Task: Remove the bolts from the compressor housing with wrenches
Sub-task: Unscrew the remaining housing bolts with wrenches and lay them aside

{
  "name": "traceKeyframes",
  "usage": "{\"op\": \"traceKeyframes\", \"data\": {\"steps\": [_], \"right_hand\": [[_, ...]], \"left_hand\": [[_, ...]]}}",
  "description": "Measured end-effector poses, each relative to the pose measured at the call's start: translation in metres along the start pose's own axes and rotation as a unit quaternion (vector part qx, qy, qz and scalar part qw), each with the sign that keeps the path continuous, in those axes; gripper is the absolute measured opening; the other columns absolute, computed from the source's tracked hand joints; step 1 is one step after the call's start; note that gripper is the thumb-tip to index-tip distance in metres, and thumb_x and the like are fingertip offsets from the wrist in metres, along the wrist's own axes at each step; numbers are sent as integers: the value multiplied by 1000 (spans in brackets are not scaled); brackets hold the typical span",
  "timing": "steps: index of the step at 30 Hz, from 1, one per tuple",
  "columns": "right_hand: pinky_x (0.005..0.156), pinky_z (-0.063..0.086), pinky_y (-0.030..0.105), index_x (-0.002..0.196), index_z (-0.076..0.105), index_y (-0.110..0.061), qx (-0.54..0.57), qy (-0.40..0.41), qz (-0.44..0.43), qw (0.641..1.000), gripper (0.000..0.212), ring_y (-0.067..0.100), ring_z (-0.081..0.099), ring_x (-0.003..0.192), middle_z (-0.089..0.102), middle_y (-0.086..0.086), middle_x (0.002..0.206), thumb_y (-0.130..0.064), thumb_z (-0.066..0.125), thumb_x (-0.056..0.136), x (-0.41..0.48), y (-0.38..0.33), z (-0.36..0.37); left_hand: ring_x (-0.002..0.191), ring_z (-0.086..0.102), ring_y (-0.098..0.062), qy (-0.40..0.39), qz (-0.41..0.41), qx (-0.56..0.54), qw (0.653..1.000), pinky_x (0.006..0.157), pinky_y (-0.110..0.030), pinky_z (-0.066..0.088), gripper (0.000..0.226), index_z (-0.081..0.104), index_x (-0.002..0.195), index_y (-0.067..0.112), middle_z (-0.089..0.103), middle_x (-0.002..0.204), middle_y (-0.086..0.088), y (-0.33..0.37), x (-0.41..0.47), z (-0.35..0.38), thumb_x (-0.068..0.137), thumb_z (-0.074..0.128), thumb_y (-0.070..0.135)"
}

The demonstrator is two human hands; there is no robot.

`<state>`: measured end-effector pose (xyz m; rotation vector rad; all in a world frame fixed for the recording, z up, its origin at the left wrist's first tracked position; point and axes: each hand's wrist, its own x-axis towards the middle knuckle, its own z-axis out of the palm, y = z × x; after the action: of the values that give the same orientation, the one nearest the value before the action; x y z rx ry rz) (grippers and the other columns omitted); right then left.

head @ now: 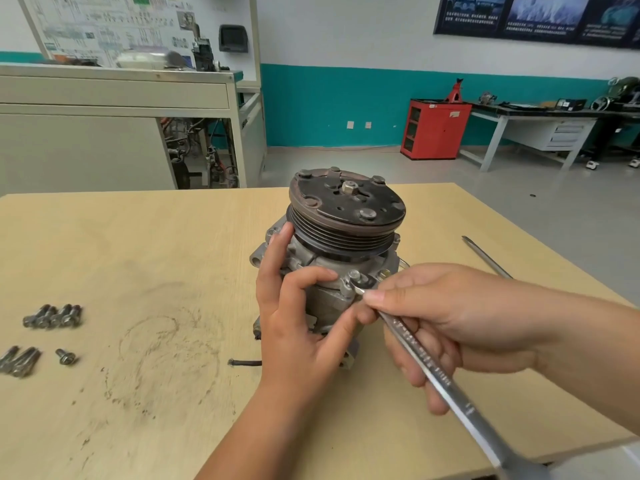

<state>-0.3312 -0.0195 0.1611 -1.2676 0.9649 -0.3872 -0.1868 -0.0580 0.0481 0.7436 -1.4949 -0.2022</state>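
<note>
A grey compressor (325, 299) stands upright on the wooden table (145, 271), its black pulley and clutch plate (346, 209) facing up. My left hand (298, 317) grips the housing from the left, fingers curled round its side. My right hand (436, 323) holds a long silver wrench (426, 362), whose far end sits on a bolt head (354, 274) at the housing's flange. The wrench's near open end reaches the frame's bottom right.
Several removed bolts (52, 317) lie at the table's left, more bolts (19, 362) and one short bolt (65, 356) nearer me. A screwdriver (485, 256) lies at the right edge. A black cable end (244, 363) pokes out beside the compressor. Benches and a red cabinet (434, 129) stand behind.
</note>
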Motion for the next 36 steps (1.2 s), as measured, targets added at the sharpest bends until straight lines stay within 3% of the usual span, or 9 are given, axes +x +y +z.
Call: {"op": "traceKeyframes", "data": {"steps": [3, 7, 10, 14, 21, 24, 27, 30, 36], "right_hand": [[36, 43, 16, 86, 52, -9, -146, 38, 19, 988, 35, 12, 53, 31, 56, 0, 43, -43, 49, 77, -3, -11, -17], [49, 49, 28, 78, 56, -13, -273, 117, 4, 955, 27, 9, 44, 33, 52, -4, 44, -35, 47, 91, -13, -14, -38], [50, 47, 22, 82, 50, -14, -197, 72, 15, 978, 29, 15, 58, 40, 64, 2, 54, -41, 44, 92, -19, -1, -36], [54, 52, 20, 88, 46, -16, 11, -29, -1, 1000, 22, 21, 71, 61, 73, 11, 77, -37, 41, 91, -18, 15, -6], [42, 50, 19, 94, 42, -10, 175, 44, -52, 982, 19, 18, 68, 50, 70, 12, 65, -28, 40, 92, 2, 8, 26], [40, 49, 19, 93, 42, -11, 184, 57, -49, 980, 18, 18, 67, 48, 69, 11, 62, -26, 35, 98, 5, 7, 28], [35, 45, 18, 91, 47, -7, 139, 99, -39, 984, 19, 14, 58, 34, 64, 10, 52, -23, 39, 96, -2, 6, 20], [36, 45, 18, 89, 54, -3, 81, 156, -36, 984, 21, 8, 40, 24, 59, 10, 47, -22, 44, 94, -9, 5, 11], [39, 46, 21, 92, 54, -5, 33, 178, -11, 983, 21, 11, 42, 26, 58, 9, 48, -24, 44, 94, -13, 11, 4]], "left_hand": [[143, 23, -13, -13, 18, 2, 1000, 114, -30, 24, 32, 50, 102, 21, 28, 147, -18, -2, 1, -1, 77, 68, 31], [143, 23, -12, -25, 26, -5, 999, 115, -29, 22, 31, 49, 102, 22, 27, 147, -14, -1, 0, 0, 77, 67, 29], [143, 24, -12, -20, 26, -8, 999, 114, -27, 23, 31, 50, 102, 23, 27, 147, -11, -2, 0, 0, 77, 66, 30], [143, 25, -18, -21, 22, -14, 999, 114, -34, 25, 31, 50, 102, 21, 28, 149, -17, -2, -1, 1, 78, 67, 30], [141, 28, -13, -8, 7, -29, 1000, 111, -26, 28, 27, 51, 101, 24, 29, 148, -13, 0, -1, 3, 82, 65, 39], [141, 28, -13, -3, 4, -33, 999, 111, -27, 28, 31, 50, 101, 23, 29, 147, -14, 2, -1, 3, 83, 64, 45], [142, 28, -24, -16, 15, -17, 1000, 114, -40, 28, 30, 50, 101, 21, 29, 148, -20, 0, -1, 1, 78, 67, 31], [144, 24, -18, -25, 20, -11, 999, 114, -31, 25, 31, 50, 101, 20, 28, 148, -21, 0, 0, 0, 78, 68, 29], [142, 26, -25, -29, 20, -10, 999, 115, -37, 26, 32, 50, 102, 21, 27, 148, -16, -2, -1, -1, 77, 68, 29]]}}
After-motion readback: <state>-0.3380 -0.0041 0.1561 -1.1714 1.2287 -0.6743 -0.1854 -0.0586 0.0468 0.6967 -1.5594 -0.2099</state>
